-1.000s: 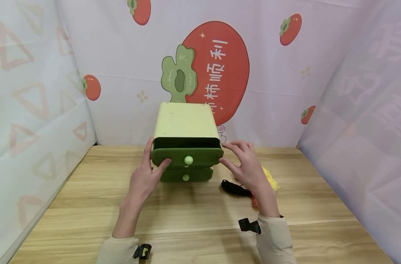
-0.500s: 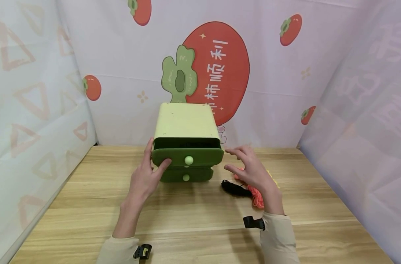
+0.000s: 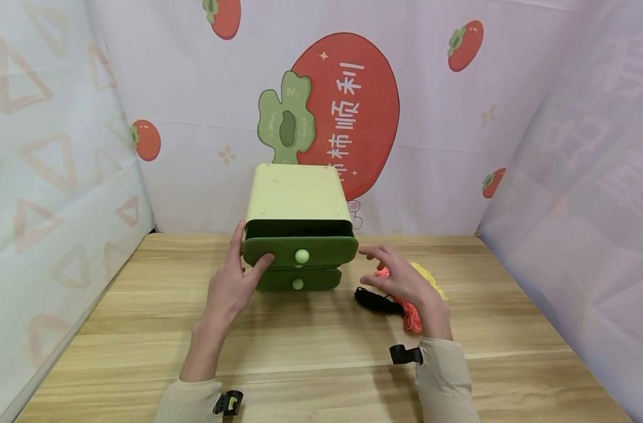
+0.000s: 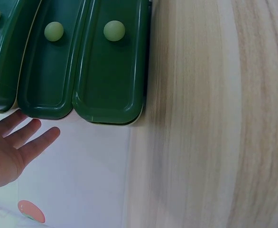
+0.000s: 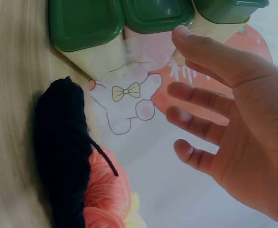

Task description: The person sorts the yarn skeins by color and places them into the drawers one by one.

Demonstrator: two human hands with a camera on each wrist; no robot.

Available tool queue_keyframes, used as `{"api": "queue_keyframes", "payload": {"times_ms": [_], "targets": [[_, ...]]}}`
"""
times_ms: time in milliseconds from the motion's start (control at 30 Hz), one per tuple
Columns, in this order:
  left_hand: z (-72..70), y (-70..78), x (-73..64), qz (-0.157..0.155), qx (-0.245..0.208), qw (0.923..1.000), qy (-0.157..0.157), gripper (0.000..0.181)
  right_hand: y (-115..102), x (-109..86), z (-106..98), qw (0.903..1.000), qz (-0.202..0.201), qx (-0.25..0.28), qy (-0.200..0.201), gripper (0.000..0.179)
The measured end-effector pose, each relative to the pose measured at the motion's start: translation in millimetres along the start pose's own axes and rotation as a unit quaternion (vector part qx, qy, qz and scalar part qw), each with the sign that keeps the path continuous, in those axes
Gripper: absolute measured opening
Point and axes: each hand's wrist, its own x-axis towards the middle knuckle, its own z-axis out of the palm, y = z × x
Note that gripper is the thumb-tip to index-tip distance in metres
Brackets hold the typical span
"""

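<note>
The drawer cabinet [image 3: 300, 191] is stood upright on the wooden table [image 3: 300, 376], its top drawer [image 3: 327, 251] drawn partway out and two lower drawers [image 4: 113, 76] set beneath it. At the cabinet's left front corner, the top drawer's face is touched by the thumb of the left hand [image 3: 228, 285]; the fingers are stretched along the side, so that the corner is held between them. Just beside the cabinet's right edge, the right hand [image 3: 401, 279] is held half open, fingers loosely bent and apart, with nothing gripped. To the right of the cabinet, black yarn [image 3: 375, 301] is laid against coral yarn [image 3: 412, 317], with yellow yarn [image 3: 427, 275] beyond. Behind the cabinet, a pale backdrop [image 3: 194, 59] is hung, printed with red fruit; to either side, white sheets [image 3: 62, 235] are hung.
</note>
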Motion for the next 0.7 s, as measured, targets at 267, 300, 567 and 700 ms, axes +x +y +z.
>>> {"api": "queue_keyframes", "payload": {"times_ms": [267,300,567,700], "targets": [[-0.4,0.2,-0.5,-0.001,0.000,1.0000,-0.003,0.085,10.5,1.0,5.8,0.9970,0.049,0.009,-0.059,0.061],[-0.5,0.2,-0.6,-0.001,0.000,1.0000,-0.003,0.084,11.7,0.9,6.3,0.9966,0.052,0.006,-0.064,0.061],[-1.7,2.3,-1.2,-0.002,-0.003,1.0000,-0.004,0.084,22.9,0.1,9.3,0.9926,0.075,0.005,-0.096,0.065],[-2.4,3.7,-1.6,-0.007,-0.005,0.9999,-0.007,0.084,27.7,-0.2,10.6,0.9906,0.070,0.024,-0.115,0.066]]}}
